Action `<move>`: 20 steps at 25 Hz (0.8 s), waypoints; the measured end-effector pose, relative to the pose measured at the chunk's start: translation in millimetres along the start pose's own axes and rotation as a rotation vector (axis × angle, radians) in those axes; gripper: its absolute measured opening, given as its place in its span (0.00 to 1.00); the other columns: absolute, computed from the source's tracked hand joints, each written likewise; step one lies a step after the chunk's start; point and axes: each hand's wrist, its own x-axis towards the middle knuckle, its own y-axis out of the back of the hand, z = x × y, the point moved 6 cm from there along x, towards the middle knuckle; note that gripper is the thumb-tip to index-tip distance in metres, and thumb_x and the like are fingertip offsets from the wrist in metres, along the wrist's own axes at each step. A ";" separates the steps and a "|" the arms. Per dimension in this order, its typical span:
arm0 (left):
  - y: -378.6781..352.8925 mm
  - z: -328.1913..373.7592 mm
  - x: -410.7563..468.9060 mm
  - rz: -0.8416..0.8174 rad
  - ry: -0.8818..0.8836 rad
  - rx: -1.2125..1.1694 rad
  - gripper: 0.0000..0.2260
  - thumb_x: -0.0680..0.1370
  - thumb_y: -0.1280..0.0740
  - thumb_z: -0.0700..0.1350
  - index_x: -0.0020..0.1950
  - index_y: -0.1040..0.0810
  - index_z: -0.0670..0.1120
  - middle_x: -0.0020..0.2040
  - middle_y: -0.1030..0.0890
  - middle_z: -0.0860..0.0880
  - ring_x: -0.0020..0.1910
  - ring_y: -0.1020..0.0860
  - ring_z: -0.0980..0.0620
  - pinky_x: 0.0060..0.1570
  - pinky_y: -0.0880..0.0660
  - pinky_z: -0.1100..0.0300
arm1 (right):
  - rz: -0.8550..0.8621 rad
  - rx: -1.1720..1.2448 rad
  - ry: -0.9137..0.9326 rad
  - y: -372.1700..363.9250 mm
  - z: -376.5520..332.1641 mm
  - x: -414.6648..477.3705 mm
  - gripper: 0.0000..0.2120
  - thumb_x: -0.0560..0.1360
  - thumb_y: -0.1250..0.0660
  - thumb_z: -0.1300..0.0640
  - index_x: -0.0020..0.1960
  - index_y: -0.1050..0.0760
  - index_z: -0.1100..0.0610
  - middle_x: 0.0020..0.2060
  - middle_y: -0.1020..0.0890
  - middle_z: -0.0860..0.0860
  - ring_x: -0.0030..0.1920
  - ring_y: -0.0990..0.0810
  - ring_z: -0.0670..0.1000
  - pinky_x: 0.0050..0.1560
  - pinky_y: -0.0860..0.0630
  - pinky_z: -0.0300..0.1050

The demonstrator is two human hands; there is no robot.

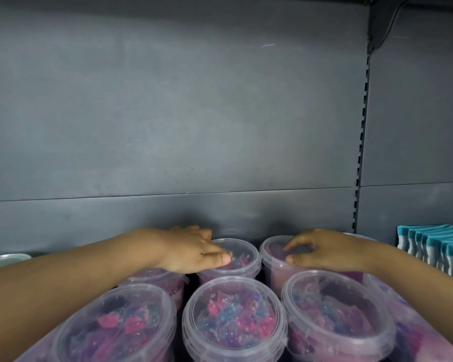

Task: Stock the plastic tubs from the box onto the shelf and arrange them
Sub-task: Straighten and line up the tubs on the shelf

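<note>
Round clear-plastic tubs w/ snap lids, pink, purple & blue wrapped bits inside, packed close on a grey metal shelf (168, 152). Left hand (194, 250) lies flat, fingers loose, on the rear middle tub (236, 259); right hand (324, 253) cups the rear right tub (275, 259) lid (grip unclear). Teal-white packs (439, 246) stand at right.

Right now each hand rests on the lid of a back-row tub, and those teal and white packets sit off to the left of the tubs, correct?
Not quite. The head view shows the teal and white packets to the right of the tubs, not the left. The rest holds: the left hand lies on one back-row tub, and the right hand on the neighbouring tub.
</note>
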 end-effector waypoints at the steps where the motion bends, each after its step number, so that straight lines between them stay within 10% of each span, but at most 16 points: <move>1: 2.9 0.4 0.7 0.008 0.005 -0.018 0.22 0.78 0.56 0.64 0.71 0.40 0.66 0.55 0.34 0.52 0.67 0.36 0.48 0.70 0.40 0.48 | -0.006 0.001 -0.009 0.2 0.3 1.0 0.18 0.75 0.36 0.44 0.64 0.26 0.47 0.57 0.25 0.41 0.61 0.26 0.42 0.61 0.32 0.35; 5: 0.9 9.1 1.8 0.020 -0.036 -0.140 0.24 0.78 0.53 0.64 0.72 0.37 0.59 0.74 0.39 0.51 0.75 0.42 0.52 0.74 0.46 0.54 | -0.033 -0.048 0.003 -2.2 2.8 5.4 0.17 0.77 0.37 0.48 0.65 0.26 0.48 0.61 0.26 0.47 0.63 0.27 0.47 0.66 0.33 0.39; 20: -15.8 52.2 -24.3 0.004 -0.015 -0.161 0.33 0.77 0.50 0.65 0.78 0.55 0.51 0.79 0.53 0.52 0.77 0.53 0.54 0.75 0.55 0.59 | -0.063 -0.029 0.051 -13.7 0.5 -35.6 0.23 0.78 0.40 0.46 0.72 0.37 0.44 0.71 0.35 0.38 0.70 0.35 0.40 0.70 0.42 0.34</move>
